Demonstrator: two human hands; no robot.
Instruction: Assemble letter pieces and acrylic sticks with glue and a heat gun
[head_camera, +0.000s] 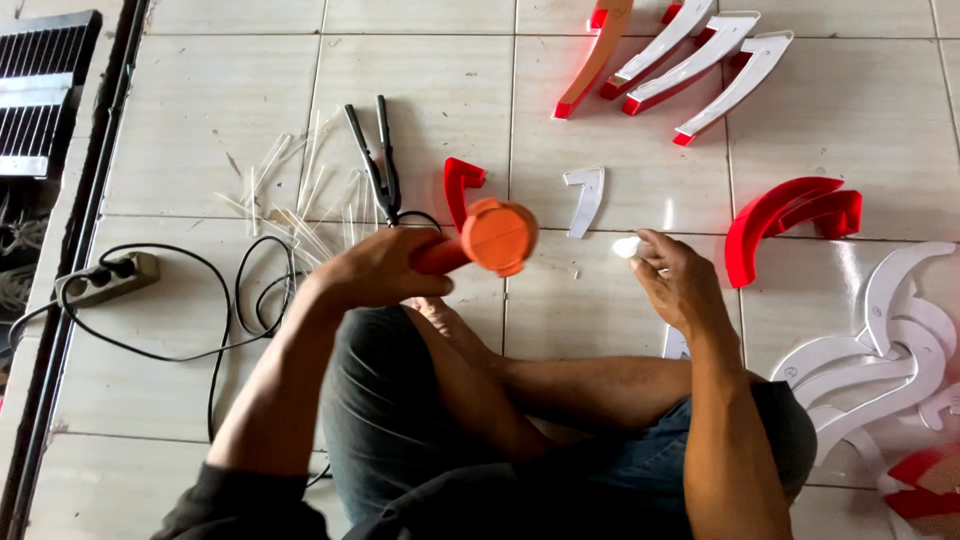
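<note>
The orange bottle (485, 240) is up off the floor, held sideways over the tiles in front of the person's knee, its round cap end facing the camera. The left hand (375, 270) is wrapped tight around its neck. The right hand (680, 285) pinches a small white piece (627, 247) between fingertips, a little apart from the bottle. Just beyond lie a red curved piece (460, 185), a white number-shaped piece (585, 198) and black pliers (378, 160) among scattered white strips (300, 205). To me the risk is a drip: tipped like that, the bottle could leak onto the tiles or fingers, and the tiny white piece could slip from so light a pinch.
</note>
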